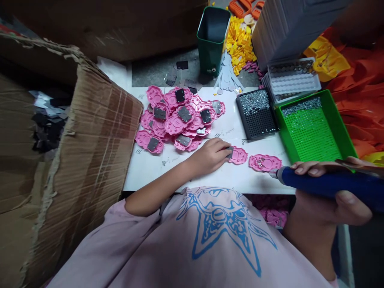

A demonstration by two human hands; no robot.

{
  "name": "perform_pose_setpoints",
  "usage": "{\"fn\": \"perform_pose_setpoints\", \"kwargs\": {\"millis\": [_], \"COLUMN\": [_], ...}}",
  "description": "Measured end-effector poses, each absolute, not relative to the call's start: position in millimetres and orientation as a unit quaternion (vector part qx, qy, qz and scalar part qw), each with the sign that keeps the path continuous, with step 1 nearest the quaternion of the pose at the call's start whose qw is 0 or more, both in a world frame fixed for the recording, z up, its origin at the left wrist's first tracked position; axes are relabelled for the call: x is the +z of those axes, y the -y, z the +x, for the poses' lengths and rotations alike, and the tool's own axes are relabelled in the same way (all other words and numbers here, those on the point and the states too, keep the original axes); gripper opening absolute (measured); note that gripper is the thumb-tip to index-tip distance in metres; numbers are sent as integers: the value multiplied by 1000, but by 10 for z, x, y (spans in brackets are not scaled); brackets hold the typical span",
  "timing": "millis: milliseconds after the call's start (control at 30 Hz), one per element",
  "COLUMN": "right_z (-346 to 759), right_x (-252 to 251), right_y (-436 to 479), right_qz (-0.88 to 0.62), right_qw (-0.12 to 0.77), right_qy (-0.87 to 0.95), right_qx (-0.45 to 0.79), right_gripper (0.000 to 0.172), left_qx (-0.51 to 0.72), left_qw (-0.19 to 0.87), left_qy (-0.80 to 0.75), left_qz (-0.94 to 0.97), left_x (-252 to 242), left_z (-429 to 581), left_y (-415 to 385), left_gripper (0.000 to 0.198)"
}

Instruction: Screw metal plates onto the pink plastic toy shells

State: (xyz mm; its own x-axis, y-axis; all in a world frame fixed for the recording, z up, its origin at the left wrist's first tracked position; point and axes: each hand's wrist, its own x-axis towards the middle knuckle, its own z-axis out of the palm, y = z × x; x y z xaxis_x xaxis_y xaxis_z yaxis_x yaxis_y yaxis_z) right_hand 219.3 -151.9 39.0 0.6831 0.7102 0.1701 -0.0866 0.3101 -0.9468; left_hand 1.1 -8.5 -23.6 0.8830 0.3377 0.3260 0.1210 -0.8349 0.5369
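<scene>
My left hand (213,155) rests on the white work surface, its fingers bent over the left end of a pink plastic part (239,155) with a dark cover plate (230,152) on it. Some of the plate is hidden under the fingertips. In my right hand (339,192) is a blue electric screwdriver (318,181), held level with its tip pointing left. That tip is close to a second pink plastic part (265,163), which bears small metal pieces. Whether the tip touches it I cannot tell.
A heap of pink parts with dark plates (180,116) lies at the back left, beside a cardboard box (99,132). Screws fill part of a black tray (258,112) and a green tray (315,124) on the right. Behind stand a dark green bin (210,56) and yellow pieces (239,44).
</scene>
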Motion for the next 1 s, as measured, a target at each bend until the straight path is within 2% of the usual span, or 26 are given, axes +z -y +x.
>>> {"fn": "perform_pose_setpoints", "kwargs": {"millis": [333,1000], "right_z": [2197,2165], "right_x": [402,428], "right_y": [1478,1471], "right_qz": [-522,-542], "right_qw": [762,743], "right_qy": [308,312], "right_qx": [227,238], "right_gripper": [52,51], "left_qx": [198,202], "left_qw": [289,279], "left_qy": [-116,-114], "left_qz": [929,932], "left_x": [-284,-282], "left_z": [-20,-32], "left_y": [39,30], "left_gripper": [21,22]}}
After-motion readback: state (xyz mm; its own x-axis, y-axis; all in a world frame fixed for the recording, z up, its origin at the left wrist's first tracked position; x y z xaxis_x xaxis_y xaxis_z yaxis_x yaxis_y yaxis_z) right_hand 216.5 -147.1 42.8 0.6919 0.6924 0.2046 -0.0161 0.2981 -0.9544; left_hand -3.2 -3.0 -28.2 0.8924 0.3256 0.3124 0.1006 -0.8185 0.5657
